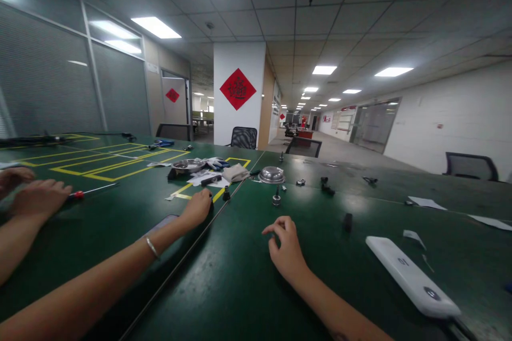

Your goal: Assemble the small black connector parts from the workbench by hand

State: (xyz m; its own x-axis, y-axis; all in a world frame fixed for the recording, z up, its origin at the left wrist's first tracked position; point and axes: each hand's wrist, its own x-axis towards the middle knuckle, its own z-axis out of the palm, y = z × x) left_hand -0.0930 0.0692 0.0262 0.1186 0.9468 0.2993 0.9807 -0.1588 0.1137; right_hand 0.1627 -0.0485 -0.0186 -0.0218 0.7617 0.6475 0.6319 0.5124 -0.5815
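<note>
My left hand (199, 206) lies on the green table (240, 277) with its fingers curled under, close to a strip of yellow tape (182, 190) and a small black knob (226, 194). What is under the fingers is hidden. A bracelet (152, 247) circles that wrist, and a dark phone (162, 222) lies just beneath the forearm. My right hand (285, 248) rests on the table nearer the middle, fingers loosely bent and apart, holding nothing. A small metal part (276, 200) stands just beyond it.
Another person's hands (36, 197) rest at the far left beside a red-handled screwdriver (80, 194). A white oblong device (412, 276) lies at right, near a black block (348, 221). Metal bowls (271, 175), gloves (236, 172) and paper scraps (426, 202) lie farther back. Office chairs (244, 137) line the far edge.
</note>
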